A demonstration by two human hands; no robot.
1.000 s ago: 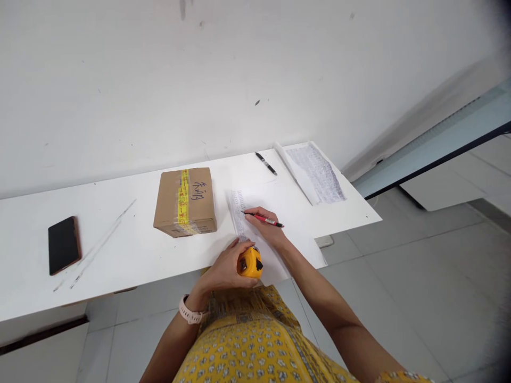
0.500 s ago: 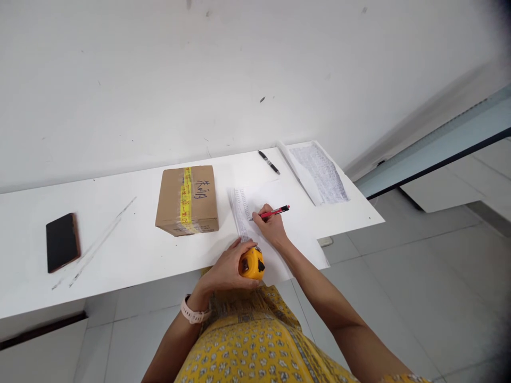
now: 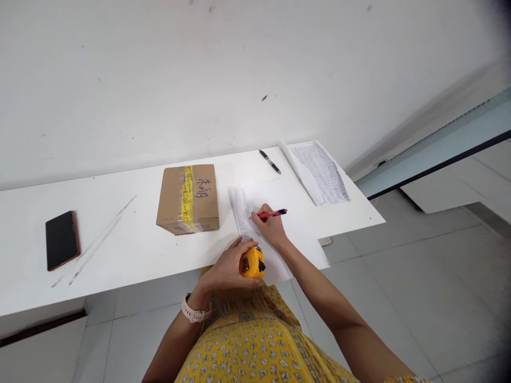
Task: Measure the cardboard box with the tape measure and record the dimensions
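Observation:
My left hand (image 3: 231, 267) is closed around a yellow tape measure (image 3: 251, 264) at the table's front edge, over the lower part of the paper. In my right hand (image 3: 270, 227) is a red and black pen (image 3: 273, 214), pinched with its tip down on the written-on paper (image 3: 242, 205). Handwriting runs down the left side of that paper. Left of it stands a closed cardboard box (image 3: 175, 194) with yellow printed tape across its top and dark handwriting on it.
A black pen (image 3: 270, 161) lies near the wall, beside handwritten sheets (image 3: 319, 170) at the table's right end. A dark phone (image 3: 62, 241) rests at the left on the white table (image 3: 131, 250). A glass panel (image 3: 435, 143) stands at the right.
The red pen in my right hand has tilted slightly, its rear end a little lower and further left. My left hand keeps the tape measure in the same place.

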